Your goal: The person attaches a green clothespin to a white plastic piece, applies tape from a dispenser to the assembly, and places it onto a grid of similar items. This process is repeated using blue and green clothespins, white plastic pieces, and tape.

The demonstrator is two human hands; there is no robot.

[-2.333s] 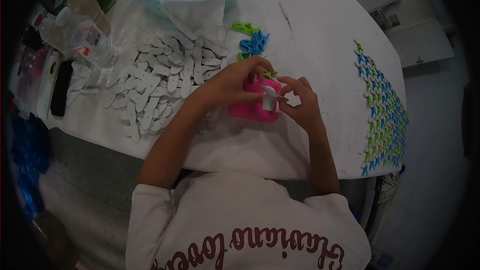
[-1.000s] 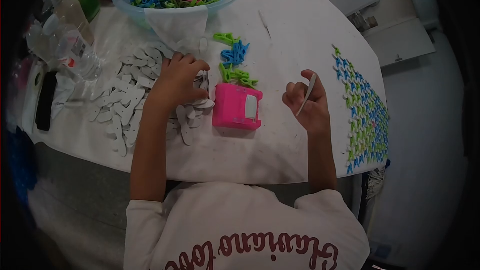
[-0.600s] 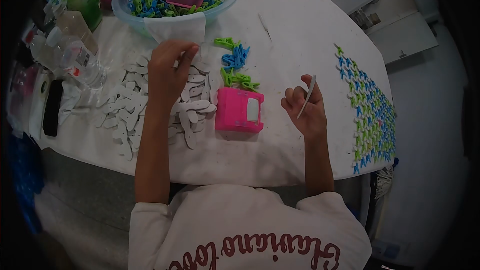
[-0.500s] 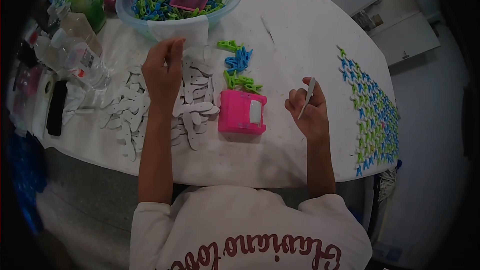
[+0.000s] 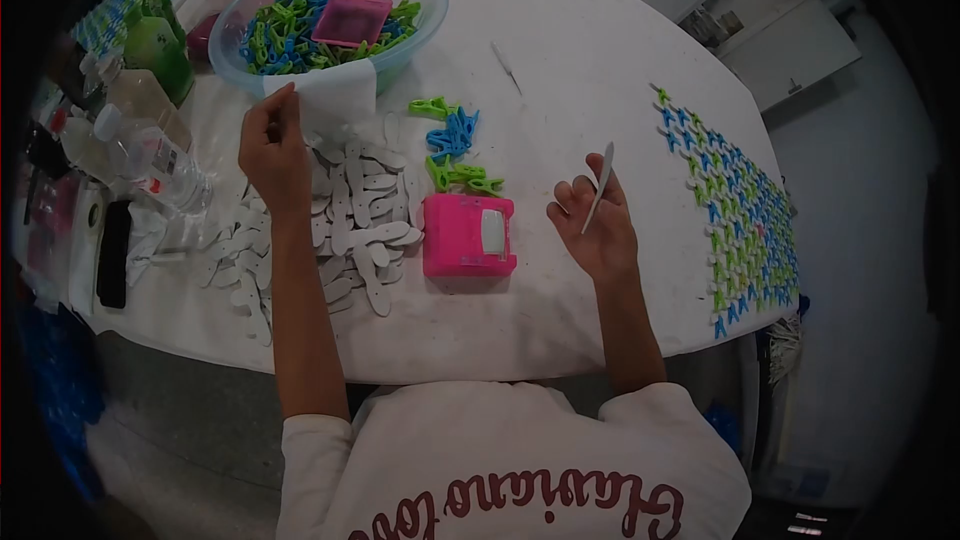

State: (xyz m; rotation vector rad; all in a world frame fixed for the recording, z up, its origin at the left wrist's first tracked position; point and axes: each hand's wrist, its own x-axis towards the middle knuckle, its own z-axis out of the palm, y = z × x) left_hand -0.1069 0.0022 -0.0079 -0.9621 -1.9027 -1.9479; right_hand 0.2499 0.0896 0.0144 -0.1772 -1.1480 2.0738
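Observation:
My left hand is closed, thumb and fingertips pinched together at the left edge of a white sheet that hangs over the rim of the bowl. Whether anything is between those fingertips, I cannot make out. In my right hand, held palm up over the table, lies a slim pointed pair of tweezers. Between the hands stands a bright pink box with a whitish panel. Behind it are several green clothespins and blue clothespins. Flat white pieces are heaped beside my left forearm.
A clear blue bowl holds many clothespins and a pink tray. Bottles crowd the left side. Another thin tool lies farther back. Rows of clothespins with white pieces cover the right edge.
The view has shifted, so the table appears lower and more to the left. My left hand has moved left along the white sheet to its edge. My right hand keeps the tweezers.

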